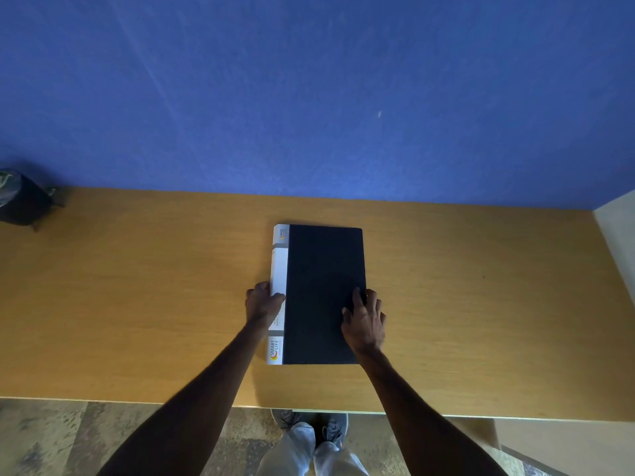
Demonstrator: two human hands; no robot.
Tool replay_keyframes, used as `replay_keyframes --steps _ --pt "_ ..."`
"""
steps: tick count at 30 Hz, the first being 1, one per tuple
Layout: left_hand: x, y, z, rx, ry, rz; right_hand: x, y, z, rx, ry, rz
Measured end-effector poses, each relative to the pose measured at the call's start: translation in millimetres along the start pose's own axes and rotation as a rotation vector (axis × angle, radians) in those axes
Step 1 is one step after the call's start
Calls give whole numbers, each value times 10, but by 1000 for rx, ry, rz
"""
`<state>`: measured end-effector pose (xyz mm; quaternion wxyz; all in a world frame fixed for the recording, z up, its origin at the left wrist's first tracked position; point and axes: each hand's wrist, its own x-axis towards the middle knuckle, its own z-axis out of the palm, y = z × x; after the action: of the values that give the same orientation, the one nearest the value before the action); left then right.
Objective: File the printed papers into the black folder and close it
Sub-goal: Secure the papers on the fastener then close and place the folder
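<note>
One black folder (324, 293) lies closed and flat on the wooden table (137, 304), roughly at the middle of the tabletop, its long side running from 6 o'clock to 12 o'clock. Its white spine (279, 269) faces 9 o'clock and carries a "SMART LIFE" logo near each end. Whatever it holds cannot be seen, since the cover hides the inside, and no loose sheets show on the table.

Both bare forearms reach in from 6 o'clock. The left hand (263, 304) rests against the spine on the 9 o'clock side, fingers curled at the table edge of the folder and thumb lying across the white strip; it presses or steadies the spine rather than lifting it. The right hand (364, 321) lies palm down at the 3 o'clock edge of the cover, fingers spread and slightly bent, fingertips on the black surface and over its edge, gripping nothing else.

At 9 o'clock, far along the table by the blue wall (309, 97), sits a dark bag (22, 201). Below the table edge, at 6 o'clock, the person's light trousers (309, 451) and grey shoes (333, 429) show above a patterned floor.
</note>
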<state>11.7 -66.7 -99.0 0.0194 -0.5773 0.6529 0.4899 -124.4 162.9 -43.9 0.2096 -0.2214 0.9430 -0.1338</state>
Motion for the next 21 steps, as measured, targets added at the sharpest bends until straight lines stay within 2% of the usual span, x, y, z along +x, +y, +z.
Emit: replay_keyframes --steps 4,8,12,16,21 --pt "-582 461 -243 -172 -38 12 8 -1 -44 -49 -40 -21" --pt "-774 557 -285 -375 -148 -22 24 -6 -103 -9 -62 -21" --pt "-850 561 -316 -524 -185 -88 55 -8 -252 247 -65 44" --pt "-975 528 -426 -611 -209 -100 61 -40 -403 565 -24 193" --pt "-1148 409 -642 -694 -215 -102 23 -147 -505 750 -85 254"
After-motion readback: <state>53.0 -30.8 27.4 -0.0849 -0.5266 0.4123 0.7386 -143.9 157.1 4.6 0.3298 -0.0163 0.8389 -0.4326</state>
